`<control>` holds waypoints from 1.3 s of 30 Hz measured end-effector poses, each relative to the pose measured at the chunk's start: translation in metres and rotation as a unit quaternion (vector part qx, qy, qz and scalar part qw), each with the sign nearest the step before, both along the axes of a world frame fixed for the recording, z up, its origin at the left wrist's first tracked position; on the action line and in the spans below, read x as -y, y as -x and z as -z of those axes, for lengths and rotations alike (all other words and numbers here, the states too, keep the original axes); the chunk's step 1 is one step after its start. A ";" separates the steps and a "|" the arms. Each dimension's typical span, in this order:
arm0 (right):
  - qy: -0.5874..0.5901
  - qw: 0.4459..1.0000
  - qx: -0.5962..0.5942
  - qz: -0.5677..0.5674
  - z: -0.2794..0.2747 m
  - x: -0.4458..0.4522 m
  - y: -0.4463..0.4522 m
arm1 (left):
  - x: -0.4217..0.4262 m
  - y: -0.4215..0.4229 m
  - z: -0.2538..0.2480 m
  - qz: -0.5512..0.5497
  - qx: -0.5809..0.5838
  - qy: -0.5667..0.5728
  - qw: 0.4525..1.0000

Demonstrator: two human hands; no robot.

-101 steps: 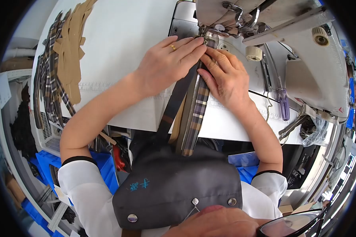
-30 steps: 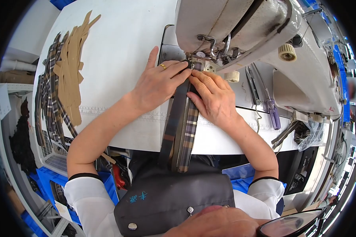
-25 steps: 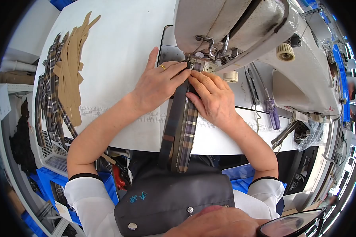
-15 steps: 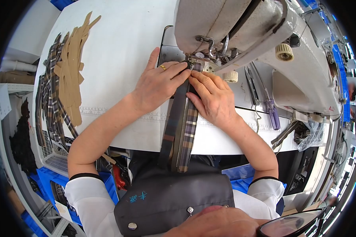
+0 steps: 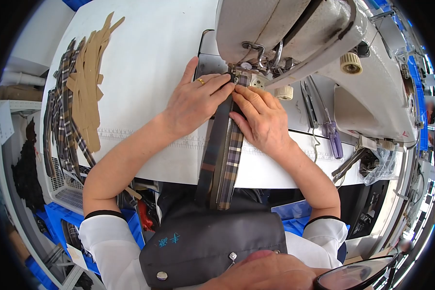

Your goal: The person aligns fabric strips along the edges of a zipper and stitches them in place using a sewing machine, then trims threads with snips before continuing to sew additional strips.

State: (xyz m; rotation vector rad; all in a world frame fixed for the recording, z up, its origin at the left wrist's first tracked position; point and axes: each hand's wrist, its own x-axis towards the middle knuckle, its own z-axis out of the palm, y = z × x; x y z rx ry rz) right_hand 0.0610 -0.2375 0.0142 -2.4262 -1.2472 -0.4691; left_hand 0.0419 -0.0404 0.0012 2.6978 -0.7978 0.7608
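Observation:
A layered strip with dark bands, a metal zipper and a plaid edge runs from the sewing machine down over the table's front edge. My left hand presses on the dark side of the strip close to the presser foot, its fingertips on the material and its thumb stretched out to the upper left. On the plaid side my right hand has its fingers together on the strip, the tips nearly touching those of my left hand. The needle point is hidden by machine parts.
Brown strips and plaid strips lie in piles at the left of the white table. Right of the machine's base are tweezers, a purple-handled screwdriver and a clear plastic bag. A white basket stands at lower left.
Since the earliest frame, the view has shifted, showing more of the machine. In the last second the strip's lower end has moved up slightly, with both hands still on it.

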 end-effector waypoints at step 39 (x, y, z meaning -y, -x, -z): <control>-0.172 0.921 -0.341 0.070 -0.032 0.009 -0.059 | 0.004 0.010 -0.002 -0.038 -0.097 0.004 0.995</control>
